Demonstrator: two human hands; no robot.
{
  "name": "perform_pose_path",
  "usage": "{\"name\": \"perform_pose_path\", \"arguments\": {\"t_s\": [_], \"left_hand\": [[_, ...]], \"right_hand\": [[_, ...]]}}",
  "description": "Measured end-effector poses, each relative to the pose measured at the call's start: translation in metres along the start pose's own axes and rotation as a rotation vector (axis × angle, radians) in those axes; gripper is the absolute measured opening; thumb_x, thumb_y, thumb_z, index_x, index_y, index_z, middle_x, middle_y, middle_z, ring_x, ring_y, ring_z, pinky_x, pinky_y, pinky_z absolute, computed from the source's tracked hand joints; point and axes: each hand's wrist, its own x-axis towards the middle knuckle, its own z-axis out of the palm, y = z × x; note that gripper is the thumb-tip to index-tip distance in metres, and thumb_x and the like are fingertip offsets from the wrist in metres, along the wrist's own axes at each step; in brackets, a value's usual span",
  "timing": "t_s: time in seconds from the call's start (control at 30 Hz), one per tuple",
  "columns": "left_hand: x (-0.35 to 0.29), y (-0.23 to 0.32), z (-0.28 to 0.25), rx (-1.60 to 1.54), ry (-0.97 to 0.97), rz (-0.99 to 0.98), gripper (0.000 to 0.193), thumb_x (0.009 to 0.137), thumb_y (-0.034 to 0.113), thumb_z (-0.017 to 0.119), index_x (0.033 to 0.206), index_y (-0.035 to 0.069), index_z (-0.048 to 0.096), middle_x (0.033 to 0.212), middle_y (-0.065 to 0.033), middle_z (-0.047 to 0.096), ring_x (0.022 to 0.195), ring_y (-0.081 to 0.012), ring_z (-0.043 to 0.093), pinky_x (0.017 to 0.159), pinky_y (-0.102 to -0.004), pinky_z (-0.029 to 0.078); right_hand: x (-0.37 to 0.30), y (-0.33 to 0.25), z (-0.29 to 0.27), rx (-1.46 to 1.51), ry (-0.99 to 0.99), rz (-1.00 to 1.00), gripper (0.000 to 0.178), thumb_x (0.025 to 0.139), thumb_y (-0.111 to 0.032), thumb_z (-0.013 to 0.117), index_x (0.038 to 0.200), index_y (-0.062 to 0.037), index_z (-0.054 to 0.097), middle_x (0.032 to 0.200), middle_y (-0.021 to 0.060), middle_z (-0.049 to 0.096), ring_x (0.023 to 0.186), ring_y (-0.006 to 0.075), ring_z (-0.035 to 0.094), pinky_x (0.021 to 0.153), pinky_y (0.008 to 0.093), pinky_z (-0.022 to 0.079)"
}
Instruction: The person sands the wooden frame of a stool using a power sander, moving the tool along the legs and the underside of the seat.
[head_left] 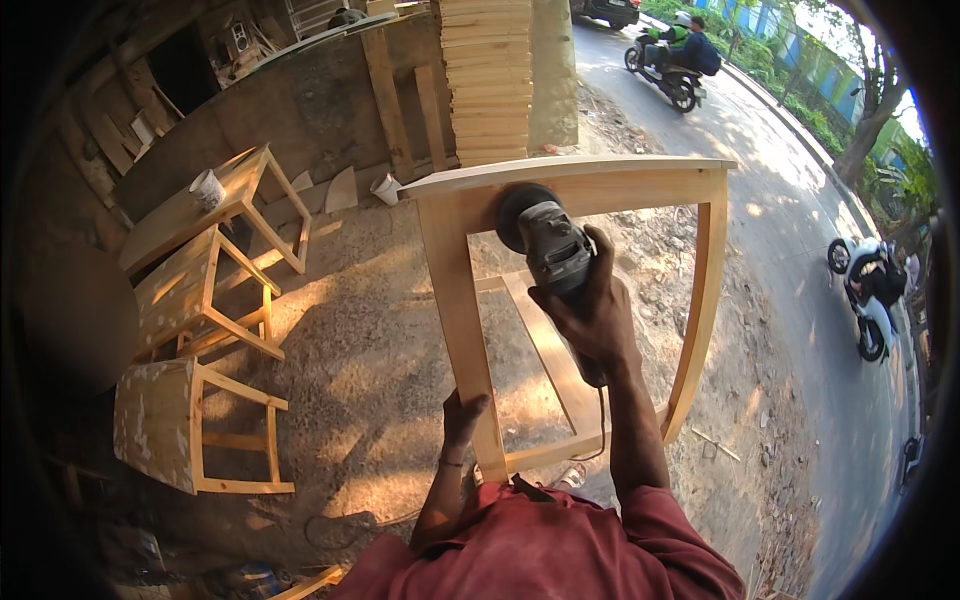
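Note:
A dark, dusty handheld power sander [556, 252] is in my right hand [598, 318], fingers wrapped round its body. Its round head rests against the upper left corner of a pale wooden table frame [447, 290], where a leg meets the top rail. My left hand [466, 418] grips that same leg lower down, near my body. The frame's flat top [570, 172] faces away from me, and its legs and lower rails come toward me. A cord [604, 425] runs down from the sander's rear beside my right forearm.
Several small wooden tables [240, 430] lie tipped on the dirt ground at left, with a white cup [207, 190] on one. Another white cup [384, 188] stands by the wall. Stacked boards [487, 80] rise behind. On the road at right are motorcycles [668, 75], one with two riders.

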Motion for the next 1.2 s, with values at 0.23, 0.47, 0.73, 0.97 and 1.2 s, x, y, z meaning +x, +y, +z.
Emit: {"name": "perform_pose_path", "arguments": {"t_s": [0.23, 0.47, 0.73, 0.97, 1.2], "left_hand": [[0.003, -0.008, -0.006, 0.003, 0.011, 0.011, 0.042, 0.089, 0.033, 0.081, 0.113, 0.000, 0.070, 0.102, -0.0039, 0.073, 0.092, -0.0116, 0.066, 0.081, -0.0302, 0.053], [-0.002, -0.002, 0.002, 0.120, 0.088, 0.089, 0.043, 0.090, 0.035, 0.079, 0.111, 0.000, 0.069, 0.096, -0.0014, 0.069, 0.087, -0.0104, 0.062, 0.077, -0.0301, 0.051], [-0.001, -0.009, -0.005, 0.122, 0.056, 0.066, 0.047, 0.089, 0.035, 0.081, 0.114, -0.002, 0.066, 0.099, -0.0026, 0.069, 0.089, -0.0114, 0.061, 0.079, -0.0311, 0.052], [-0.004, -0.009, -0.010, 0.136, 0.044, 0.097, 0.058, 0.092, 0.032, 0.080, 0.132, -0.002, 0.056, 0.122, -0.0080, 0.065, 0.110, -0.0158, 0.061, 0.090, -0.0337, 0.052], [0.016, 0.056, 0.010, 0.503, 0.334, 0.440, 0.071, 0.100, 0.040, 0.067, 0.150, 0.000, 0.034, 0.148, -0.0186, 0.044, 0.135, -0.0311, 0.047, 0.105, -0.0460, 0.045]], "right_hand": [[-0.003, -0.016, 0.051, -0.098, -0.153, -0.226, 0.093, 0.080, -0.038, 0.083, 0.150, -0.0078, 0.029, 0.113, 0.0305, 0.068, 0.094, 0.0513, 0.069, 0.077, 0.0552, 0.057], [0.001, 0.000, -0.004, -0.129, -0.085, -0.064, 0.092, 0.081, -0.036, 0.084, 0.149, -0.0086, 0.029, 0.107, 0.0292, 0.070, 0.094, 0.0491, 0.070, 0.079, 0.0544, 0.056], [0.003, 0.048, -0.055, 0.036, 0.103, 0.094, 0.095, 0.077, -0.032, 0.087, 0.150, -0.0123, 0.031, 0.121, 0.0279, 0.067, 0.109, 0.0451, 0.069, 0.092, 0.0499, 0.056], [0.005, 0.088, -0.078, 0.182, 0.254, 0.179, 0.095, 0.077, -0.026, 0.086, 0.152, -0.0140, 0.028, 0.124, 0.0219, 0.065, 0.108, 0.0340, 0.069, 0.091, 0.0464, 0.057], [-0.013, 0.038, -0.034, 0.122, 0.111, 0.092, 0.096, 0.079, -0.026, 0.086, 0.152, -0.0092, 0.026, 0.115, 0.0266, 0.070, 0.103, 0.0424, 0.072, 0.087, 0.0479, 0.058]]}}
